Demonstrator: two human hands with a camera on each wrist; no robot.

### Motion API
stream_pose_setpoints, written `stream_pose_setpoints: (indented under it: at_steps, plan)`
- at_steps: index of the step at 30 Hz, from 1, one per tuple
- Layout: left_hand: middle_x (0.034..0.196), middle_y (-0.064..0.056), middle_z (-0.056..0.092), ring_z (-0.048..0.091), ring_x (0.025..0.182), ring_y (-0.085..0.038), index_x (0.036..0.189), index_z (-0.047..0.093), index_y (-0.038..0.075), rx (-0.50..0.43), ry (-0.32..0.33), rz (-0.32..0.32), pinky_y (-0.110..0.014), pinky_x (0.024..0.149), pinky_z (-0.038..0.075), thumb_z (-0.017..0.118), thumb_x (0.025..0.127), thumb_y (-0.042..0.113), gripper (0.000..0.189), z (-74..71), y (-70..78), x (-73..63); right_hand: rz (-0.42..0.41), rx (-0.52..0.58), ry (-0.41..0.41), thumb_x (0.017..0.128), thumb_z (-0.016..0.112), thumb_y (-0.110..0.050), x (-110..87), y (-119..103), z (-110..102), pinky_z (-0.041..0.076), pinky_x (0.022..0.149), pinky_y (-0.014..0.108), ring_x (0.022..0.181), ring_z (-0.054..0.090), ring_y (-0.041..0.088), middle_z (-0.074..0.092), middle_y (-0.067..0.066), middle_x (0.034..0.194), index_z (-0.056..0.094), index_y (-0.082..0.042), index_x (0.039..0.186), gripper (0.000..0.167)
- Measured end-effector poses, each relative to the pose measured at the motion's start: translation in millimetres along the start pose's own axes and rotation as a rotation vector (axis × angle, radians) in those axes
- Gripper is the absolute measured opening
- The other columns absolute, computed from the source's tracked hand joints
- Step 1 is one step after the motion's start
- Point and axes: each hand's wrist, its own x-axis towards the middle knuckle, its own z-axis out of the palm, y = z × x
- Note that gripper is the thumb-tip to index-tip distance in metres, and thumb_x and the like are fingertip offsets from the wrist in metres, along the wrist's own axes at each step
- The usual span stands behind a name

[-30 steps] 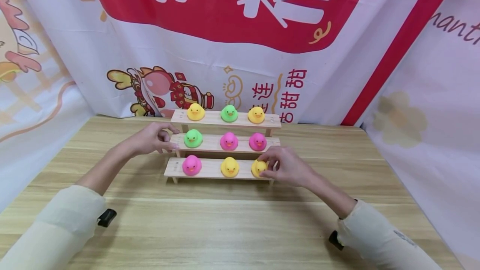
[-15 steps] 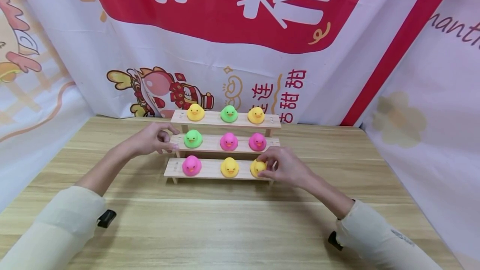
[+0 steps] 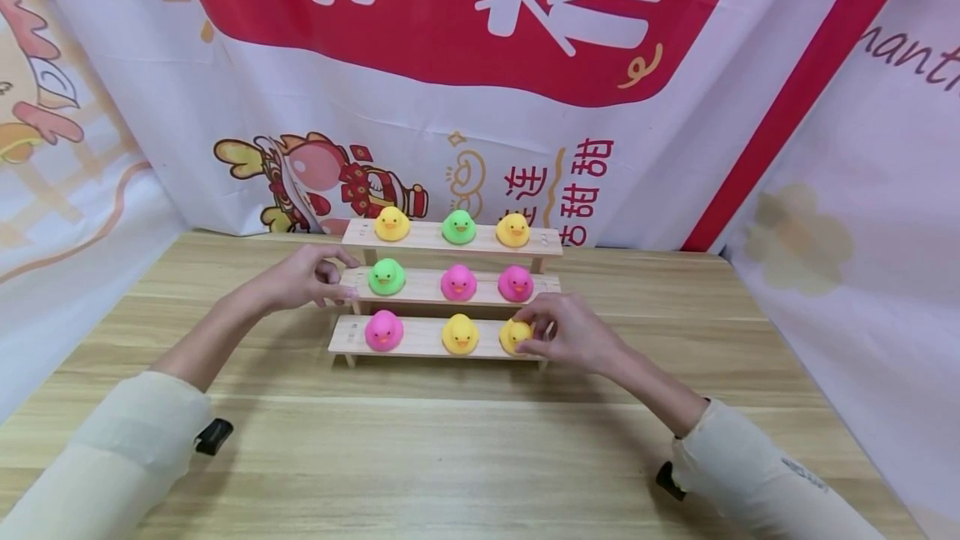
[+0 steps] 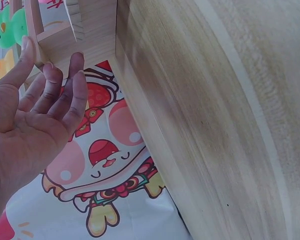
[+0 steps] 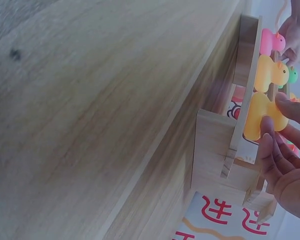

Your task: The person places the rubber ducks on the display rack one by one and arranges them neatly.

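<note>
A three-tier wooden display stand (image 3: pixel 420 346) bears rubber ducks on every tier. At the right end of the lowest tier, my right hand (image 3: pixel 573 332) pinches a yellow rubber duck (image 5: pixel 257 116), its thumb and fingers on either side. That duck faces front, its right side hidden by the fingers in the head view. My left hand (image 3: pixel 303 277) holds the left end of the middle tier, thumb at the front edge and index finger behind. Close to that thumb sits a green duck (image 3: pixel 386 277). Beside the pinched duck stand another yellow duck (image 3: pixel 460 335) and a pink duck (image 3: pixel 383 331).
Two pink ducks, one of them a pink duck (image 3: pixel 458 282), share the middle tier. On top are a yellow duck (image 3: pixel 392 224), a green duck (image 3: pixel 458 227) and another yellow duck (image 3: pixel 512 230). A printed cloth (image 3: pixel 420 119) hangs behind the wood-grain table (image 3: pixel 450 457).
The right hand and the yellow duck in its fingers have shifted very slightly left along the lowest tier. The left hand stays at the stand's end.
</note>
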Motion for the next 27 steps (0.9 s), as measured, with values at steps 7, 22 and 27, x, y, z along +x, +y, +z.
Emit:
stream_pose_setpoints:
  at_steps: [7,22,27]
  plan:
    - [0.076,-0.005,0.056,0.057,0.07,-0.019,0.131,0.056,-0.012,-0.003,0.002,0.003,-0.04,0.065,0.062,0.079,0.092,0.008,0.049,0.7,0.7,0.8,0.004,0.002,0.001,0.084,0.089,-0.014,-0.4,2.3,0.1,0.057,0.063,0.023,0.07,0.06,0.008,0.07,0.0,0.085,0.077,-0.003,0.106,0.027]
    - [0.075,-0.006,0.057,0.058,0.07,-0.02,0.131,0.056,-0.013,0.008,-0.001,0.029,-0.039,0.064,0.062,0.078,0.093,0.008,0.049,0.4,-0.9,1.3,0.037,0.014,-0.015,0.084,0.088,-0.014,-1.1,0.9,-1.2,0.057,0.064,0.024,0.071,0.061,0.01,0.069,-0.002,0.086,0.077,-0.004,0.109,0.03]
    - [0.078,-0.01,0.062,0.062,0.074,-0.024,0.136,0.052,-0.01,0.02,-0.006,0.044,-0.039,0.065,0.062,0.076,0.095,0.011,0.051,1.6,-5.6,-2.5,0.046,0.027,-0.006,0.084,0.088,-0.015,-3.2,0.8,-2.3,0.059,0.066,0.025,0.075,0.062,0.01,0.071,0.001,0.094,0.076,-0.002,0.115,0.035]
